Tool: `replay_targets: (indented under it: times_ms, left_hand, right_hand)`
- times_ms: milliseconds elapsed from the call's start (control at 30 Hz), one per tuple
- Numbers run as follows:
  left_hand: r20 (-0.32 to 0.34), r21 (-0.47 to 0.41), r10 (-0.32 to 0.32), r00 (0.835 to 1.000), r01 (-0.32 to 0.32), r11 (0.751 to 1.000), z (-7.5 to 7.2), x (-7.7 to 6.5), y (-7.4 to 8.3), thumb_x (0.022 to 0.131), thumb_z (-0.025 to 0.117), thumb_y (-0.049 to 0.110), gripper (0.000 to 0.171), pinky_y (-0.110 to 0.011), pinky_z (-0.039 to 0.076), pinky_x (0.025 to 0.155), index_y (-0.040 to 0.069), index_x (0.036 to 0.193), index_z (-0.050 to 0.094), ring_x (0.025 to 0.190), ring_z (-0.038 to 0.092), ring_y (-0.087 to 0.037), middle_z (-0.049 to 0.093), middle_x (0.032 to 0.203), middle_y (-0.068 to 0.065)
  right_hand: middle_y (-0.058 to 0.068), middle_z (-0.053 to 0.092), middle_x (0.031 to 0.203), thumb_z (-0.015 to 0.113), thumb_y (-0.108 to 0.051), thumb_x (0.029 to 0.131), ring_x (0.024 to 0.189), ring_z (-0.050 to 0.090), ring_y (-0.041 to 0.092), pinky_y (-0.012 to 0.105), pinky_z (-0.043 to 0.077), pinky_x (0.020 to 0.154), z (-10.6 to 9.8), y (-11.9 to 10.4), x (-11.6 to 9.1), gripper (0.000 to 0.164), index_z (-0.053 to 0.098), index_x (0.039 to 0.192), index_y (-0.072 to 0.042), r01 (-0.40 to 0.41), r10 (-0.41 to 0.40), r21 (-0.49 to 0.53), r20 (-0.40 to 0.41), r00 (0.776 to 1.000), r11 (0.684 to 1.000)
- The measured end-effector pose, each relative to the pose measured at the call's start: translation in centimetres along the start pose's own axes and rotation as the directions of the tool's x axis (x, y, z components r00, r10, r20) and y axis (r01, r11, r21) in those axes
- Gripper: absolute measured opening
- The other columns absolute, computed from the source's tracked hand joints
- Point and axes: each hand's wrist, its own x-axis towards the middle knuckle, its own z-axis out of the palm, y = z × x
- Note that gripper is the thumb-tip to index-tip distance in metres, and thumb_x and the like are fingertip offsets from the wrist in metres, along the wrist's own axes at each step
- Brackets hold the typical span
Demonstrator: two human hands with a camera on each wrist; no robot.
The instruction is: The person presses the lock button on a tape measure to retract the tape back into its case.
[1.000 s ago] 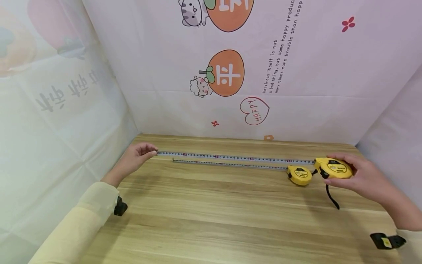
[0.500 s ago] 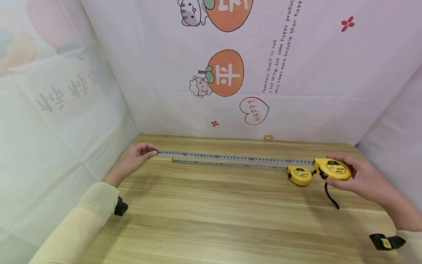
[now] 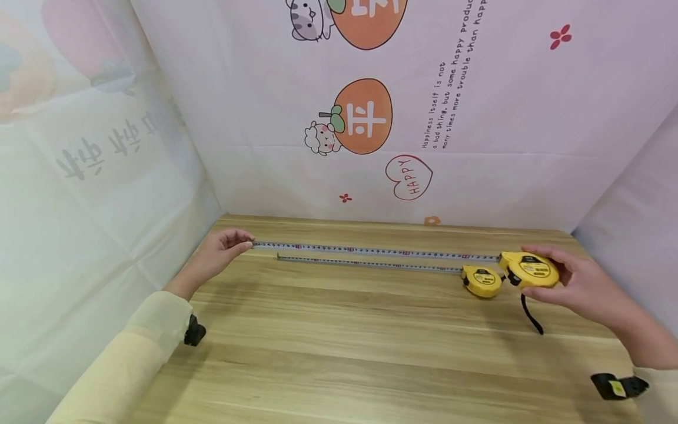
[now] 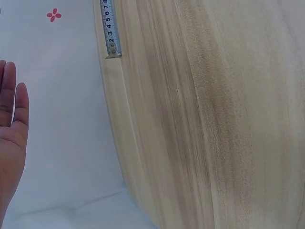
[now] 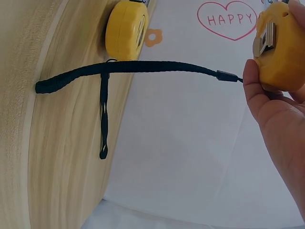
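Pale yellow long sleeves point(image 3: 132, 347), bare hands (black wrist-mounted cameras point(image 3: 193, 331))

Yellow tape measure case point(image 3: 529, 269), second yellow case point(image 3: 481, 281), black wrist strap point(image 5: 138, 67), light woodgrain table point(image 3: 371, 341), pale yellow sleeve point(image 3: 132, 353)

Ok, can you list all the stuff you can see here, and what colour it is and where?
tape measure in hand: 1, yellow case, held up at the right; its blade stretches left across the table
tape measure on table: 1, yellow, lying beside the held one, its blade pulled out nearer the person
wrist strap: 1, black, hanging from the held case down to the table
table: 1, light wood
backdrop: pale pink sheet with orange fruit, cartoon animals and a HAPPY heart, behind the table
sleeves: 2, pale yellow
left hand: pinches the blade's tip
right hand: grips the yellow case
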Motion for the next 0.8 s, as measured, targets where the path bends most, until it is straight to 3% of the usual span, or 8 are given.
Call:
replay_targets:
  times_ms: [333,567,800]
  left_hand:
    - [-0.001,-0.035,-0.002,1.0,0.002,0.999,0.3,0.5,0.2,0.098,0.061,0.021,0.027,-0.023,0.051,0.073,-0.001,0.113,0.063,0.087,0.061,-0.012,0.065,0.105,-0.019]
    - [0.002,-0.059,0.014,1.0,-0.014,0.998,0.3,0.4,0.7,0.098,0.06,0.013,0.023,-0.022,0.05,0.069,-0.003,0.115,0.062,0.083,0.059,-0.01,0.064,0.105,-0.019]
    - [0.013,-0.054,0.003,1.0,-0.002,0.999,0.7,0.6,1.1,0.098,0.061,0.018,0.025,-0.023,0.051,0.073,-0.002,0.113,0.063,0.087,0.061,-0.012,0.064,0.106,-0.018]
  right_hand:
    - [-0.01,0.049,0.121,0.082,-0.01,0.079,0.088,0.06,0.002,0.019,0.051,0.064,0.1,-0.6,0.5,0.071,0.047,0.14,0.0,-0.069,0.068,-0.066,-0.01,0.998,0.995]
    - [-0.012,0.049,0.123,0.082,-0.011,0.079,0.091,0.059,-0.002,0.017,0.05,0.066,0.1,-0.9,0.7,0.07,0.049,0.139,-0.001,-0.073,0.072,-0.069,-0.011,0.997,0.995]
    - [-0.008,0.048,0.126,0.083,-0.009,0.078,0.099,0.053,-0.01,0.011,0.047,0.072,0.4,-1.1,1.0,0.069,0.05,0.138,0.0,-0.077,0.076,-0.067,-0.022,0.997,0.995]
